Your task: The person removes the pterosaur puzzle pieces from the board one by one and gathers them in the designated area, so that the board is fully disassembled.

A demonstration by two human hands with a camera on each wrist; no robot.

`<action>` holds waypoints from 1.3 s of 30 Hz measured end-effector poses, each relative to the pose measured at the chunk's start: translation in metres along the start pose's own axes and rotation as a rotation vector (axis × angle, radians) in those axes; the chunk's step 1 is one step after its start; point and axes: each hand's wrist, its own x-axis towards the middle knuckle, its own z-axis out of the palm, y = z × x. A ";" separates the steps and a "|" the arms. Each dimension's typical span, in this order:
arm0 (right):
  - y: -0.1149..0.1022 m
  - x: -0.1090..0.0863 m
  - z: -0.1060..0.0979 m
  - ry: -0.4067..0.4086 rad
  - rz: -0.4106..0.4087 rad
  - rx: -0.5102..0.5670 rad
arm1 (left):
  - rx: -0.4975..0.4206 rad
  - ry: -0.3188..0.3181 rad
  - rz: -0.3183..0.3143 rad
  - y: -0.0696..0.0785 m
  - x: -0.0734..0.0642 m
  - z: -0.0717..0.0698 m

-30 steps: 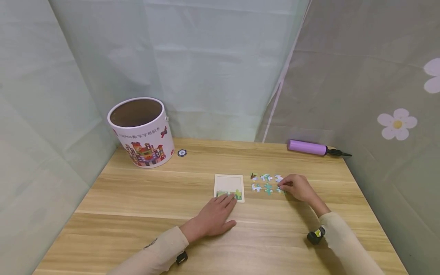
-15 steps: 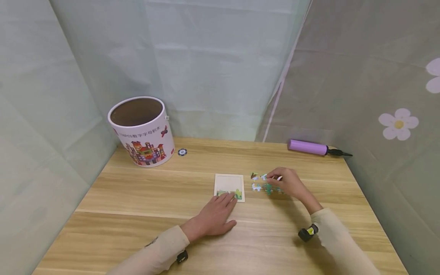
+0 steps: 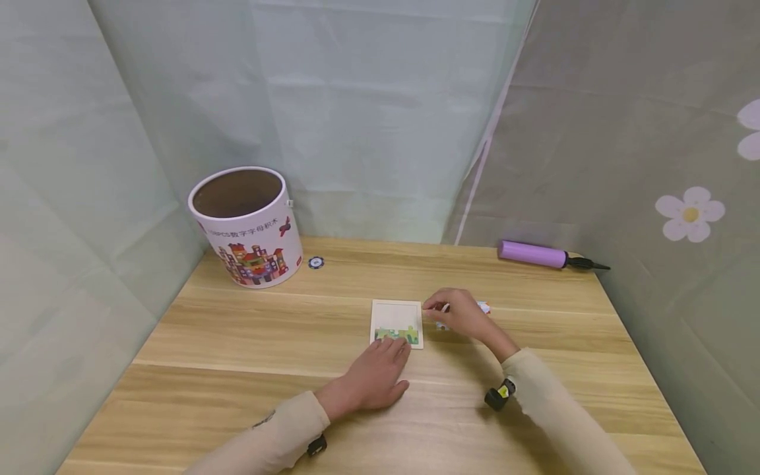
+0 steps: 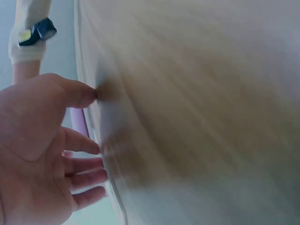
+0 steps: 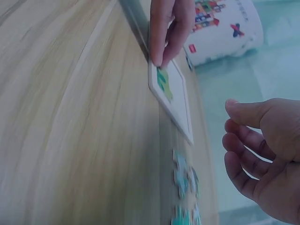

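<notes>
A small square puzzle tray [image 3: 396, 314] lies mid-table, with green pieces [image 3: 408, 334] along its near side. My left hand [image 3: 369, 377] rests its straight fingers on the near edge, over part of those pieces. My right hand [image 3: 460, 315] hovers by the tray's right edge, fingers loosely bent. In the right wrist view its thumb and fingers [image 5: 248, 161] show no piece between them. Loose jigsaw pieces [image 5: 181, 176] lie on the table right of the tray; in the head view the right hand hides most of them, leaving a pale piece [image 3: 483, 307] showing behind it.
A large printed bucket [image 3: 249, 227] stands at the back left, a round chip [image 3: 316, 262] beside it. A purple hand pump [image 3: 531, 254] lies at the back right. Fabric curtains [image 3: 380, 119] hang close around the wooden table [image 3: 237, 349].
My right hand has moved left, from the rightmost loose pieces across the others to the tray's right edge. My left hand has stayed on the tray's near edge.
</notes>
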 end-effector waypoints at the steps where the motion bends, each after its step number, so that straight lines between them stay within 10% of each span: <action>1: -0.001 0.003 0.003 -0.008 -0.009 -0.002 | 0.011 -0.015 -0.004 0.002 -0.001 -0.002; 15: -0.020 0.032 0.041 -0.220 -0.055 -0.021 | 0.042 -0.080 -0.008 0.016 -0.009 -0.005; 39: -0.030 0.046 0.070 -0.213 -0.038 -0.019 | 0.023 -0.064 0.007 0.013 -0.009 -0.003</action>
